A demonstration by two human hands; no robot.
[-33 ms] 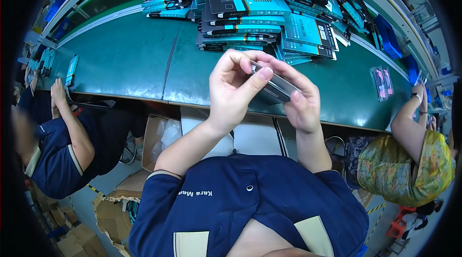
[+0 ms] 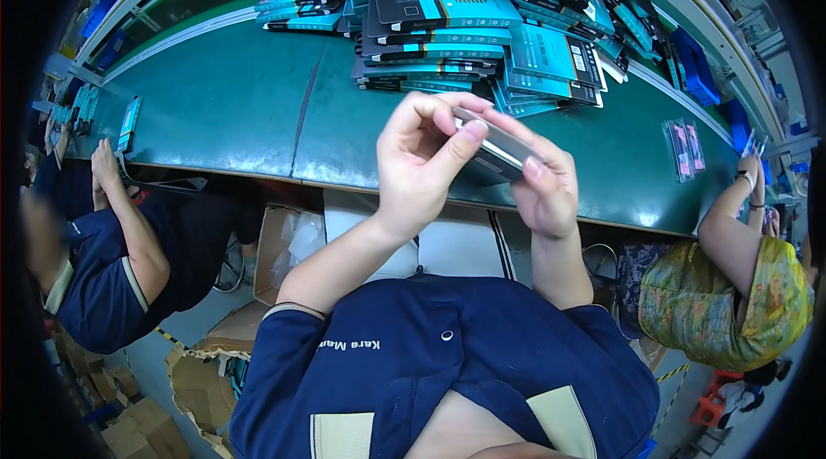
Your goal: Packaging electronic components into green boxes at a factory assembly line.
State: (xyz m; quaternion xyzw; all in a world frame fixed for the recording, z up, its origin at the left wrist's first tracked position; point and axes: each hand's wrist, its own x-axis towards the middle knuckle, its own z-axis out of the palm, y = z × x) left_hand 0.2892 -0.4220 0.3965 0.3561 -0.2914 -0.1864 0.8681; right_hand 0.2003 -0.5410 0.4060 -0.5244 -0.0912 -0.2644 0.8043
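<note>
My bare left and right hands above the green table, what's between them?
A thin, flat grey object spans from the left hand to the right hand; the head view shows this.

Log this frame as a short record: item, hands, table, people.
Flat item: thin, grey and dark; kind unclear
Left hand: grips its left end
Right hand: holds its right end
Table: green; teal-and-black boxes piled beyond the hands, pink-marked packets at right
People: person in navy at left, person in patterned yellow at right
</note>
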